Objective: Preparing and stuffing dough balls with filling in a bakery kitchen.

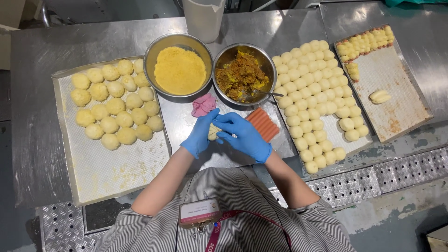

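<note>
Striped smock (pixel 233 196) above steel table (pixel 56 51) with trays (pixel 107 172).

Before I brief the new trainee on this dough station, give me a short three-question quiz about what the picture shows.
1. True or false: both hands wear blue gloves.
2. Which bowl holds the dark brown filling: the one on the left or the one on the right?
3. What do the hands hold between them?

Key:
1. True: left hand, right hand.
2. The right bowl; the left bowl holds yellow crumbs.
3. A pale dough piece, above the middle tray.
</note>
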